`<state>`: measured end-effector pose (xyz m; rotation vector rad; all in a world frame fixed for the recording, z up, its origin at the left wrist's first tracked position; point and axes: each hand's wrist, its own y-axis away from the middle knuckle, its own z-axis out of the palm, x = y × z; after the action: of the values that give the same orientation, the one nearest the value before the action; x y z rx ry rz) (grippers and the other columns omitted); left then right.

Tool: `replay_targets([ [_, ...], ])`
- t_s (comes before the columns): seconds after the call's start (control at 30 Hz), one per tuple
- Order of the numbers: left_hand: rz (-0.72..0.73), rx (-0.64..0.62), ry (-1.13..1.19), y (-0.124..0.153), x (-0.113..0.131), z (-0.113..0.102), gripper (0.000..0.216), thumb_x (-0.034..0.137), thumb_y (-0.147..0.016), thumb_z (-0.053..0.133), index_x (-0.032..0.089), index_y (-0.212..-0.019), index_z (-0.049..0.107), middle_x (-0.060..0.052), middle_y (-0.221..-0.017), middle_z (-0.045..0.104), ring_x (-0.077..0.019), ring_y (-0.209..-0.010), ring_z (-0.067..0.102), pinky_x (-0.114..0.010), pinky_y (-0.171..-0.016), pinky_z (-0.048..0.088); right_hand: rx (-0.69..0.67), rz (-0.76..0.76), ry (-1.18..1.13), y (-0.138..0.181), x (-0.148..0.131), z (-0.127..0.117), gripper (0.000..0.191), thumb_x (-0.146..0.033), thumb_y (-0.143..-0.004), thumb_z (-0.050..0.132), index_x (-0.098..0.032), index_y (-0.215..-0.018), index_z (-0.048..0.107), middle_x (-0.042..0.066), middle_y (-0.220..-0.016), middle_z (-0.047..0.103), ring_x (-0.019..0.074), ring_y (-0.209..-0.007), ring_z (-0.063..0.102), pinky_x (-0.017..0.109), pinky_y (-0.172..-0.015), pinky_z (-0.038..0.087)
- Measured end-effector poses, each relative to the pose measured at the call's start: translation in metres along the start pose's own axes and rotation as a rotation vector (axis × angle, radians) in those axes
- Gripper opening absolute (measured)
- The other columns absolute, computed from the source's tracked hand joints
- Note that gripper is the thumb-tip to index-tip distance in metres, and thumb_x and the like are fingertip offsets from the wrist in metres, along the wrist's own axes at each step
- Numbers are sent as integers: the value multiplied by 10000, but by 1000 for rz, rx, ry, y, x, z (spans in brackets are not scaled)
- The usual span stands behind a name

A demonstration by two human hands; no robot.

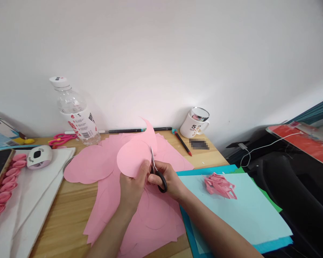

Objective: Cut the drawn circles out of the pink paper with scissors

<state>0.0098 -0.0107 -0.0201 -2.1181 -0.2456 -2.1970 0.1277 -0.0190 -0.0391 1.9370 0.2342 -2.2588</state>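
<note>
Two hands are being used over the middle of the bench [61,218]: a pink paper disc [130,156] is being pinched by the fingers of the left hand [131,188] above the pink sheets [153,215], while black-handled scissors [158,173] are being gripped in the right hand [170,182], blades at the disc's right edge. A cleaner curve is likely being helped if the disc is being turned into the blades, thumb kept clear.

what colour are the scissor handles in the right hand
Black scissor handles, seen in the head view.

pink paper [134,157], black-handled scissors [158,173], white mug [193,125]
</note>
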Motion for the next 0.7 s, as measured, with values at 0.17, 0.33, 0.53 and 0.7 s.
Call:
replay_targets([
  [0.17, 8, -21, 11, 0, 3, 0, 237, 372, -653, 651, 155, -565, 617, -31, -565, 660, -182, -583, 638, -238, -516, 495, 2, 7, -3, 0, 1, 0, 337, -418, -666, 731, -155, -681, 521, -46, -523, 416, 86, -507, 348, 221, -477, 258],
  [0.33, 10, -2, 18, 1, 3, 0, 241, 381, -637, 664, 153, -572, 620, -44, -612, 679, -192, -622, 646, -245, -543, 505, -3, 3, -2, 0, 1, 0, 320, -407, -678, 722, -158, -687, 521, -41, -515, 447, 89, -498, 368, 221, -472, 275],
  [0.53, 15, 0, 15, 0, 0, -1, 233, 380, -645, 666, 149, -625, 648, -54, -674, 703, -207, -684, 664, -256, -578, 515, 1, 11, -2, 0, 0, 0, 300, -379, -681, 719, -162, -677, 511, -44, -504, 463, 87, -481, 395, 217, -466, 290],
  [0.7, 35, -16, -14, -3, -4, -3, 289, 419, -677, 637, 155, -559, 631, -33, -544, 653, -196, -608, 646, -258, -548, 502, 12, 31, 8, 1, 3, 0, 287, -357, -692, 702, -165, -649, 493, -51, -495, 464, 80, -463, 411, 209, -457, 297],
])
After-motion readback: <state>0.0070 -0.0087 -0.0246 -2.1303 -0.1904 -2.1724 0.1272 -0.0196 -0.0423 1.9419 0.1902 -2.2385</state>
